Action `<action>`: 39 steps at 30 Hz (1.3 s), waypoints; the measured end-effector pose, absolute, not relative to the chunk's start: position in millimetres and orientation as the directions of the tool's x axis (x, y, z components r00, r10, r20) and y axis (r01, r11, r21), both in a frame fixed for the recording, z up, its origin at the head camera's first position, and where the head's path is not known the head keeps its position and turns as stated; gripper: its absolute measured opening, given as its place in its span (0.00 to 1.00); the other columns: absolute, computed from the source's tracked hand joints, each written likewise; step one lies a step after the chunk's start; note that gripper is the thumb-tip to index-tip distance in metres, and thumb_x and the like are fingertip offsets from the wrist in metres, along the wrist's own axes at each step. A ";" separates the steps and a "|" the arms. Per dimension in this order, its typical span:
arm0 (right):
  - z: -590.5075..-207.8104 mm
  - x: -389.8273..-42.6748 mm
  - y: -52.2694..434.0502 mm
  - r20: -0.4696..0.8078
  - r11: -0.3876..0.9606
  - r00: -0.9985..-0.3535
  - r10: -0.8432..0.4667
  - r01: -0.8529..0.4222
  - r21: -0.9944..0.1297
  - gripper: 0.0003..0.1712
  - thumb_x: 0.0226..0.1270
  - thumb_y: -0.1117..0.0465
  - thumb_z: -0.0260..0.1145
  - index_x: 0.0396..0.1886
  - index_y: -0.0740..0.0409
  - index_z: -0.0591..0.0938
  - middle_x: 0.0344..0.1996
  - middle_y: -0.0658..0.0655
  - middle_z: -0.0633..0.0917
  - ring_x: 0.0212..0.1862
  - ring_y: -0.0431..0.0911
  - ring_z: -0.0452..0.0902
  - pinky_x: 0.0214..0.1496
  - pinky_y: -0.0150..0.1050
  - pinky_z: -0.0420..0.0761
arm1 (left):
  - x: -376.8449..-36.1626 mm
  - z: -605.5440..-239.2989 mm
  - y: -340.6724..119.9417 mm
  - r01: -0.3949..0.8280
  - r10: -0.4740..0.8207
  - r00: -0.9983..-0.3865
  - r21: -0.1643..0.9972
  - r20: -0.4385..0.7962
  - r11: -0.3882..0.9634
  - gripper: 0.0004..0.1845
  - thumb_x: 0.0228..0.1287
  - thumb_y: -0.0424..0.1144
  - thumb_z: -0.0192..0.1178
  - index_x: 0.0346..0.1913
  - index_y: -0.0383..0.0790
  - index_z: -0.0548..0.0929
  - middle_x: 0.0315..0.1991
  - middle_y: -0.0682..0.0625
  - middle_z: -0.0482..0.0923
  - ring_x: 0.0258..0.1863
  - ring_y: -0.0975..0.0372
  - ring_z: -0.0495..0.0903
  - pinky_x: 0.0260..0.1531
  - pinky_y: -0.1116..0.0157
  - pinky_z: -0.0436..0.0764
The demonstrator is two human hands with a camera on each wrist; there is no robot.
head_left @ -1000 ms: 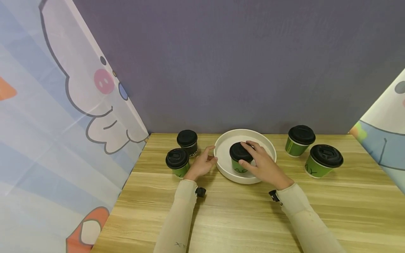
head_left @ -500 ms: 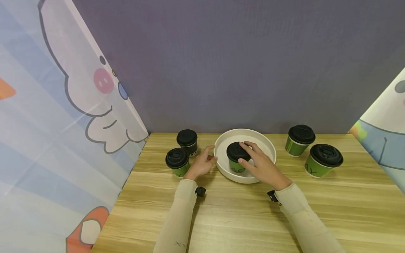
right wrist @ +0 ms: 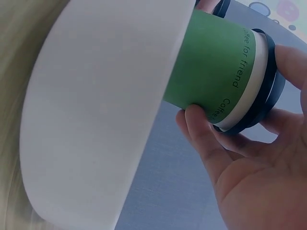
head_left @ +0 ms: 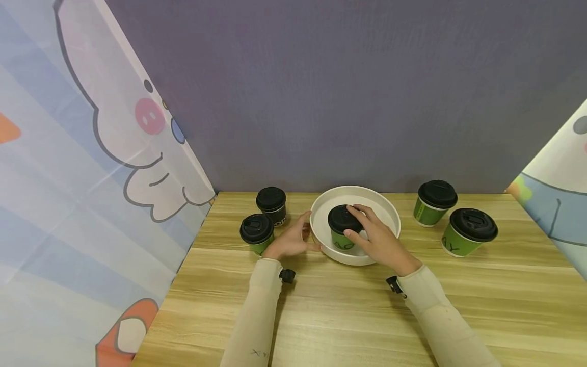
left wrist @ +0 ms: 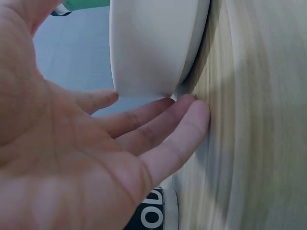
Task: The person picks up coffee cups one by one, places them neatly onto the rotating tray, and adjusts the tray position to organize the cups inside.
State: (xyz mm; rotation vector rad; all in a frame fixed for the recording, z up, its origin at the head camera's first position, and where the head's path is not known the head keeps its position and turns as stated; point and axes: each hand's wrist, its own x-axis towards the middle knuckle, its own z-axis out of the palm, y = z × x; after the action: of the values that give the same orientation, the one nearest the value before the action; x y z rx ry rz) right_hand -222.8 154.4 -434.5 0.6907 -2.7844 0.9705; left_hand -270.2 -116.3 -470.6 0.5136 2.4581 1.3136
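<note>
From the head view one cup [head_left: 344,230] stands inside the tray [head_left: 390,211], right hand [head_left: 380,239] gripping its lid, four cups outside; left wrist view shows relaxed fingers [left wrist: 158,124] touching the tray [left wrist: 148,43]; right wrist view shows fingers [right wrist: 204,143] clasping the cup [right wrist: 216,76].

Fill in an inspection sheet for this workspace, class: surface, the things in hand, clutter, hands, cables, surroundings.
Surface: wooden table, light grain.
Things in hand: green cup with black lid stands upright inside the white tray.
Clutter: two lidded cups on the left, one green, one black; two green lidded cups on the right.
Hands: right hand grips the cup's lid and side; left hand rests straight fingers against the tray's outer wall.
Cables: nothing seen.
Surroundings: purple backdrop; cartoon-print cloth at both sides.
</note>
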 end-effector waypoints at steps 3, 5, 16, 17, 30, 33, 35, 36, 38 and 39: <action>-434.5 -222.1 153.7 0.247 0.692 -0.891 -0.380 -0.451 -0.564 0.41 0.78 0.42 0.59 0.82 0.52 0.59 0.79 0.65 0.59 0.64 0.66 0.77 0.62 0.65 0.76 | -268.7 -469.0 -114.7 0.205 0.470 -0.879 0.825 -0.082 0.527 0.66 0.52 0.49 0.80 0.84 0.47 0.42 0.79 0.41 0.59 0.76 0.49 0.64 0.74 0.48 0.66; -435.2 -221.8 153.0 0.247 0.693 -0.891 -0.380 -0.452 -0.562 0.41 0.78 0.42 0.59 0.82 0.52 0.59 0.79 0.65 0.59 0.63 0.65 0.78 0.62 0.65 0.76 | -267.3 -467.5 -112.4 0.224 0.474 -0.877 0.808 -0.076 0.544 0.67 0.52 0.51 0.80 0.84 0.46 0.41 0.81 0.41 0.54 0.78 0.49 0.60 0.75 0.46 0.63; -438.2 -220.0 149.3 0.265 0.669 -0.880 -0.394 -0.472 -0.574 0.40 0.79 0.44 0.59 0.82 0.52 0.58 0.78 0.64 0.59 0.57 0.61 0.84 0.58 0.59 0.82 | -259.2 -465.5 -99.7 0.167 0.402 -0.905 0.758 -0.136 0.631 0.73 0.50 0.61 0.78 0.84 0.46 0.34 0.84 0.41 0.45 0.81 0.46 0.54 0.76 0.44 0.62; -438.3 -219.9 149.1 0.266 0.663 -0.878 -0.397 -0.475 -0.579 0.40 0.79 0.44 0.59 0.82 0.52 0.58 0.78 0.65 0.59 0.58 0.60 0.83 0.58 0.57 0.83 | -259.0 -465.9 -99.3 0.166 0.398 -0.907 0.755 -0.135 0.634 0.73 0.50 0.62 0.78 0.84 0.46 0.34 0.84 0.41 0.46 0.81 0.46 0.54 0.75 0.43 0.62; -430.8 -224.1 161.8 0.313 0.667 -0.874 -0.371 -0.486 -0.565 0.40 0.78 0.47 0.62 0.81 0.56 0.61 0.77 0.65 0.63 0.60 0.63 0.79 0.58 0.59 0.81 | -258.0 -466.9 -94.2 0.230 0.388 -0.920 0.733 -0.050 0.640 0.71 0.50 0.59 0.79 0.84 0.42 0.39 0.82 0.39 0.50 0.79 0.45 0.57 0.75 0.43 0.63; -426.5 -226.2 171.5 0.337 0.669 -0.877 -0.343 -0.479 -0.568 0.39 0.77 0.50 0.64 0.79 0.60 0.63 0.75 0.66 0.64 0.63 0.64 0.77 0.60 0.61 0.79 | -259.7 -467.9 -94.6 0.239 0.390 -0.920 0.731 -0.040 0.639 0.70 0.49 0.59 0.79 0.84 0.41 0.41 0.82 0.38 0.52 0.79 0.45 0.57 0.75 0.44 0.63; -423.6 -227.5 178.8 0.346 0.669 -0.881 -0.322 -0.471 -0.575 0.37 0.76 0.52 0.64 0.77 0.62 0.65 0.74 0.66 0.65 0.63 0.64 0.76 0.61 0.61 0.79 | -260.7 -468.3 -95.2 0.244 0.392 -0.919 0.732 -0.034 0.637 0.70 0.49 0.58 0.80 0.83 0.41 0.41 0.81 0.38 0.53 0.79 0.46 0.58 0.75 0.45 0.63; -422.3 -228.2 182.6 0.351 0.674 -0.883 -0.312 -0.466 -0.573 0.36 0.76 0.53 0.65 0.76 0.62 0.66 0.74 0.66 0.66 0.64 0.64 0.75 0.61 0.61 0.79 | -261.1 -468.3 -95.6 0.243 0.392 -0.919 0.733 -0.035 0.636 0.70 0.49 0.58 0.80 0.83 0.41 0.41 0.81 0.38 0.53 0.79 0.46 0.58 0.75 0.45 0.63; -420.0 -229.4 190.2 0.357 0.685 -0.887 -0.294 -0.456 -0.568 0.33 0.76 0.54 0.64 0.75 0.63 0.68 0.72 0.67 0.68 0.63 0.65 0.75 0.59 0.62 0.79 | -261.9 -467.8 -96.4 0.238 0.393 -0.919 0.739 -0.038 0.630 0.69 0.49 0.57 0.80 0.83 0.41 0.42 0.81 0.38 0.54 0.79 0.46 0.58 0.76 0.45 0.63; -418.9 -229.8 193.8 0.358 0.696 -0.889 -0.285 -0.449 -0.561 0.32 0.77 0.54 0.64 0.74 0.62 0.69 0.71 0.67 0.69 0.62 0.65 0.76 0.58 0.62 0.79 | -262.1 -467.5 -97.0 0.232 0.390 -0.920 0.740 -0.045 0.632 0.69 0.50 0.57 0.80 0.83 0.41 0.41 0.81 0.38 0.54 0.79 0.46 0.58 0.76 0.45 0.63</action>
State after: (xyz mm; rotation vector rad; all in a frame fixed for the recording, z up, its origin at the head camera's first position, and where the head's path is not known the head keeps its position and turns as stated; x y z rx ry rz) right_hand -229.8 193.8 -418.9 0.5866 -2.6626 0.9757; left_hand -262.1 -97.0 -467.5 0.5122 2.6520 1.1601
